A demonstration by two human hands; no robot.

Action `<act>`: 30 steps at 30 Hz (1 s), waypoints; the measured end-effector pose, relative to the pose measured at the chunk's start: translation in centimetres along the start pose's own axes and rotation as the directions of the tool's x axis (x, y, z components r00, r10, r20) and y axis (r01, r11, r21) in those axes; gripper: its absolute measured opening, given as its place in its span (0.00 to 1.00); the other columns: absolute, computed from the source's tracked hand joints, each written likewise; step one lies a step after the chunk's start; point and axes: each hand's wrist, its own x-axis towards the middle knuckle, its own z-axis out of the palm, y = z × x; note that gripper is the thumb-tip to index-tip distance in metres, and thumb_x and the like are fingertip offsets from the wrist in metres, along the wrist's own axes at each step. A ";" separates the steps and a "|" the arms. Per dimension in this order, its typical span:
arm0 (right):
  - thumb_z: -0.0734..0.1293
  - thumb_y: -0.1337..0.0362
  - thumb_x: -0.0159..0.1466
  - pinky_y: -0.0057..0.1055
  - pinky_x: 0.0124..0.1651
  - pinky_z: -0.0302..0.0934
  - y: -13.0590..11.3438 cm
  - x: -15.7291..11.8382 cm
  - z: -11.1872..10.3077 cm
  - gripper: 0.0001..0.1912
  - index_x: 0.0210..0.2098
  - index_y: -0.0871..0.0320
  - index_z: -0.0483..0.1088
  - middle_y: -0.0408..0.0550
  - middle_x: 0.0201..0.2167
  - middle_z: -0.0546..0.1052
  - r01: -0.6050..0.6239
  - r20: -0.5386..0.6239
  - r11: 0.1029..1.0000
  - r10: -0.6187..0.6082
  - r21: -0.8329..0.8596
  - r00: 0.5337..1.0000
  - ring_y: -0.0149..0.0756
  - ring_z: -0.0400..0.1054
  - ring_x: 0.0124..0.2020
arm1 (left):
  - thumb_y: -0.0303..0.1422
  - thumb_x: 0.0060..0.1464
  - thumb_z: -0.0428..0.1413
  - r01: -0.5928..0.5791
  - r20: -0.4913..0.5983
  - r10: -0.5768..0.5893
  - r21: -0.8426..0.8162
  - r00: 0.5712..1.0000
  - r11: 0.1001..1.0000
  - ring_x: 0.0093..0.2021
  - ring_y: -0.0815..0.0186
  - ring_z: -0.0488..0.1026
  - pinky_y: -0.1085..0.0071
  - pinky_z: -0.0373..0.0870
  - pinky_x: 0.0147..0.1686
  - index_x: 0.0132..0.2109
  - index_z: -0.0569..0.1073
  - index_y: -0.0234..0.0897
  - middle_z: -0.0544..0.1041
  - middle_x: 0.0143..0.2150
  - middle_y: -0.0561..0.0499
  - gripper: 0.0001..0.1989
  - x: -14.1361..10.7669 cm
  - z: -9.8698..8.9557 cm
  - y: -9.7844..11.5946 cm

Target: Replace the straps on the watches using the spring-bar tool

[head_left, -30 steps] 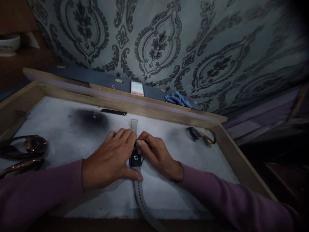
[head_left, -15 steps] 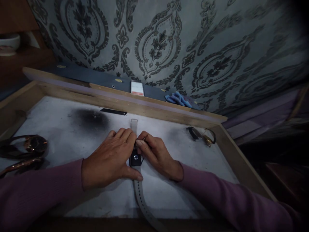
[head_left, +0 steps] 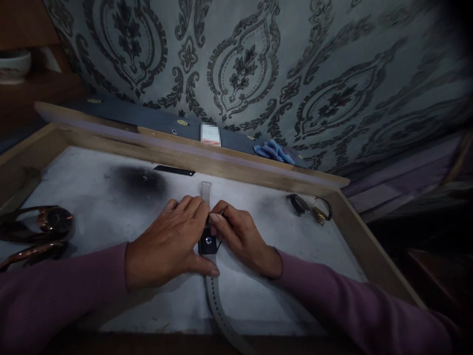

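Note:
A smartwatch [head_left: 208,241] with a black case and a pale round mark lies in the drawer. Its light grey strap [head_left: 213,291] runs toward me, the buckle end pointing away. My left hand [head_left: 172,241] is closed around the watch, thumb on the near strap and fingers bent over the far side. Pressed against the far edge of the case, my right hand [head_left: 240,236] has thumb and forefinger pinched together. A thin dark piece shows at its fingertips, too small to name. The left fingertips are partly hidden.
Wristwatches with dark straps [head_left: 55,220] lie at the left. Another watch [head_left: 300,204] and a gold-coloured one [head_left: 320,215] are at the right. A flat black strip [head_left: 174,170] sits near the drawer's back wall [head_left: 240,170]. Behind it are a blue cloth [head_left: 274,150] and a small white box [head_left: 210,135].
Almost nothing differs. Both hands keep their grip at the watch, and the whole view has shifted very slightly.

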 end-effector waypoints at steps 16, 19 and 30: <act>0.57 0.62 0.71 0.24 0.27 0.59 0.2 0.0 0.0 0.11 0.32 0.57 0.62 0.38 0.21 0.66 0.027 -0.006 0.999 -0.027 -0.021 1.000 0.26 0.61 0.21 | 0.53 0.39 0.67 0.001 0.013 -0.001 -0.005 1.000 1.000 0.44 0.53 0.66 0.59 0.63 0.40 0.43 0.65 0.34 0.69 0.42 0.47 0.33 0.0 -0.1 0.1; 0.57 0.62 0.71 0.24 0.27 0.59 0.3 0.0 0.0 0.11 0.32 0.57 0.62 0.37 0.21 0.66 0.019 -0.010 1.000 -0.019 0.001 1.000 0.25 0.60 0.21 | 0.53 0.38 0.67 0.004 0.019 -0.004 0.005 1.000 1.000 0.44 0.53 0.66 0.59 0.63 0.40 0.43 0.65 0.35 0.69 0.43 0.47 0.34 0.0 -0.2 0.1; 0.57 0.60 0.71 0.25 0.27 0.59 0.3 0.0 0.1 0.11 0.32 0.57 0.62 0.38 0.21 0.67 -0.004 -0.005 1.000 0.004 0.008 1.000 0.26 0.60 0.20 | 0.54 0.41 0.65 0.006 0.004 -0.006 -0.016 1.000 1.000 0.44 0.55 0.66 0.62 0.60 0.39 0.42 0.64 0.36 0.69 0.42 0.48 0.31 0.0 0.1 0.0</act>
